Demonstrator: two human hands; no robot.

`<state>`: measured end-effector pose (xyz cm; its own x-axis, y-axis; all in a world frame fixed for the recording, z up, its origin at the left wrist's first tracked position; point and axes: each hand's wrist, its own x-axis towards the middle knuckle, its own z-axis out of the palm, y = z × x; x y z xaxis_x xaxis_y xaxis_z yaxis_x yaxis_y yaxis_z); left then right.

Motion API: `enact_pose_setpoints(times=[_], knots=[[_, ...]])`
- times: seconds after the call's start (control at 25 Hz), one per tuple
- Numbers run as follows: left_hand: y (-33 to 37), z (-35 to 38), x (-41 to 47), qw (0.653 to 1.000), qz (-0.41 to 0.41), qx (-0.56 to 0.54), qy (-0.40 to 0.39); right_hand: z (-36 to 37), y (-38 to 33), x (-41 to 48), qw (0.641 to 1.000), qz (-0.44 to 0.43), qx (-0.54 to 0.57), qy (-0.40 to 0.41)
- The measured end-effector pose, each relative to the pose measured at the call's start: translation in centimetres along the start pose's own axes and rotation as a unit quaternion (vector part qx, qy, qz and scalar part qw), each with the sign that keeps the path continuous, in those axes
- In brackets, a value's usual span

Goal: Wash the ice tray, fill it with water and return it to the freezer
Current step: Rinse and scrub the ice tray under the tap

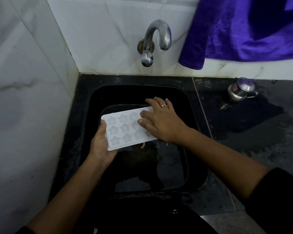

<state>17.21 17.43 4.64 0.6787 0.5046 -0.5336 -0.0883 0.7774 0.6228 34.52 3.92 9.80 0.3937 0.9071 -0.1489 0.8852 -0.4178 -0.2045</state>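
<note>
We are holding the white ice tray [123,129] over the middle of the black sink [91,105], just above its drain [139,146]. The tray is facing up, with its star-shaped pockets showing, and it is tilting slightly, with the near-left corner sitting lower in the sink. Our left hand [101,146] is grasping the tray's left short end: the thumb is lying on the top rim and the fingers are curling underneath it. Our right hand [161,120] is resting released on the tray's right end, with its fingers spread and nearly straight. The thumb and forefinger are pressing on the pockets, while the other fingers are reaching past the tray's far edge toward the back of the sink. A ring [164,105] is showing on one of those fingers.

Behind the sink, a curved metal tap [156,36] is sticking out of the tiled wall [32,81], its spout pointing down toward the sink's back edge. A purple cloth [243,31] is hanging above and to the right of the sink. On the dark, wet tabletop [260,132] to the right of the sink, a small metal piece with a purple cap [240,91] is standing well apart from the tray.
</note>
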Motion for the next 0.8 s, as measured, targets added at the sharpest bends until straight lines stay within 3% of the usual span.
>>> enact_pose_setpoints(times=[0.12,0.24,0.4,0.48,0.6,0.8], knots=[[0.1,-0.1,-0.1,1.000,-0.004,0.010,0.006,-0.7,0.7,-0.4,0.997,0.030,0.065,0.004],[-0.4,0.4,-0.1,1.000,-0.013,0.011,-0.001,-0.4,-0.5,-0.1,0.999,0.030,-0.027,0.006],[0.1,-0.4,0.3,1.000,0.000,0.004,-0.010,0.0,-1.5,-1.0,0.994,-0.022,0.025,0.101],[-0.1,-0.3,0.3,1.000,-0.011,0.008,-0.018,0.5,-1.9,-0.9,0.995,-0.035,0.050,0.078],[-0.5,0.4,0.2,1.000,-0.018,0.016,-0.009,1.0,-2.7,0.2,0.998,0.022,0.014,0.051],[-0.2,0.2,0.0,1.000,-0.021,0.009,-0.010,0.7,-1.6,-0.1,0.999,-0.016,-0.002,0.030]])
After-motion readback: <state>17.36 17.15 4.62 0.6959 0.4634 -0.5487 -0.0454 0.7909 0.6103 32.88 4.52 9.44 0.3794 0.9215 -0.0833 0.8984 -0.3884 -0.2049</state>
